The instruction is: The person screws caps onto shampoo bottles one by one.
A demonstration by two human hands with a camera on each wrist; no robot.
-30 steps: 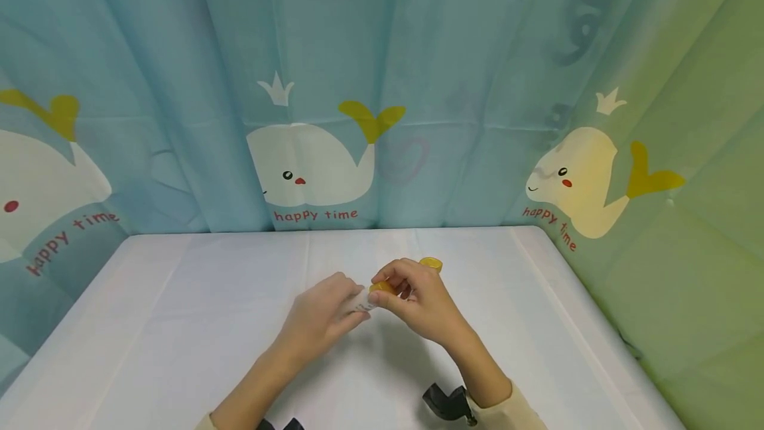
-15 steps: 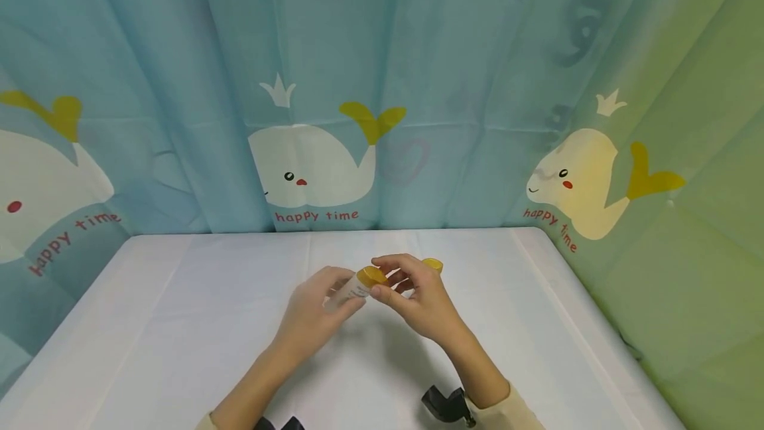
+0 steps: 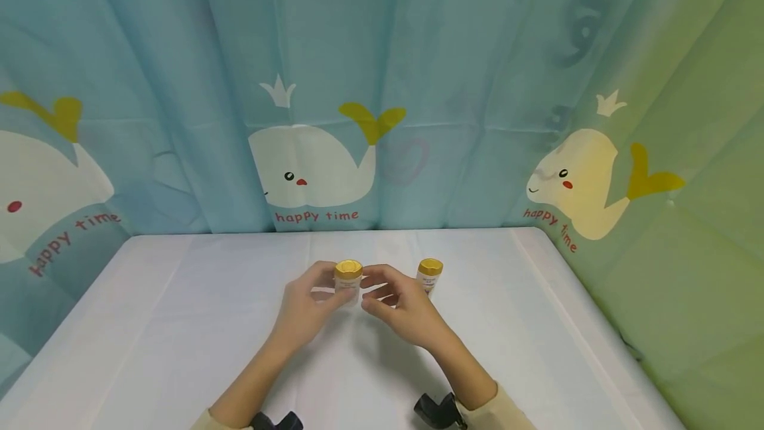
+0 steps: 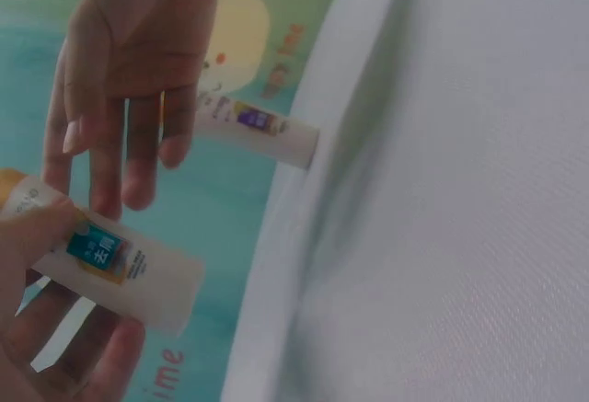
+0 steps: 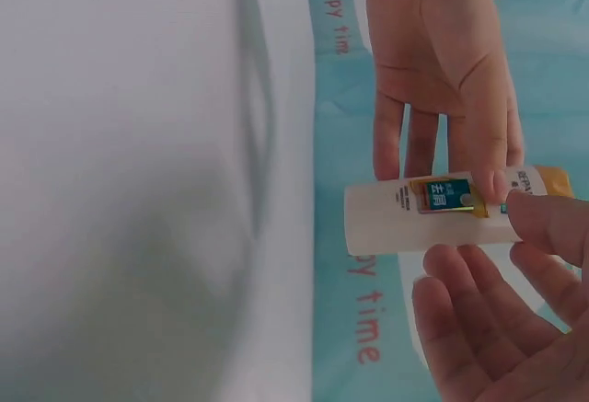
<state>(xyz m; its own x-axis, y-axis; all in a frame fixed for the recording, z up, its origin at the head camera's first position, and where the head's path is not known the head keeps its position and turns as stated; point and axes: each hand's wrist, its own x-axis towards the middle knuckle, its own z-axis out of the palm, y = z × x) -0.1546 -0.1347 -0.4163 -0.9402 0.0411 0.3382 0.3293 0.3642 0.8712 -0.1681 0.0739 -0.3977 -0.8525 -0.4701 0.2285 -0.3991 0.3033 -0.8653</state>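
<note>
In the head view my left hand (image 3: 307,314) holds a small white bottle with a gold cap (image 3: 349,269) upright, the thumb across its front and the fingers behind. The left wrist view shows the teal and orange label on this bottle (image 4: 152,282). My right hand (image 3: 402,307) is beside the bottle's right side, thumb and fingers spread and bent loosely; in the right wrist view its fingertips (image 5: 446,259) are right at the bottle. A second gold-capped white bottle (image 3: 429,274), with a purple label in the left wrist view, stands behind the right hand, its lower part hidden.
Both hands are over a white-covered table (image 3: 209,324). A blue-green curtain (image 3: 453,171) printed with whales hangs along its back and right side. Black wrist mounts (image 3: 438,410) show near the sleeves at the bottom.
The bottle has turned from tilted to upright and moved left with my left hand. My right hand has come off its cap and lowered slightly leftward, uncovering more of the second bottle.
</note>
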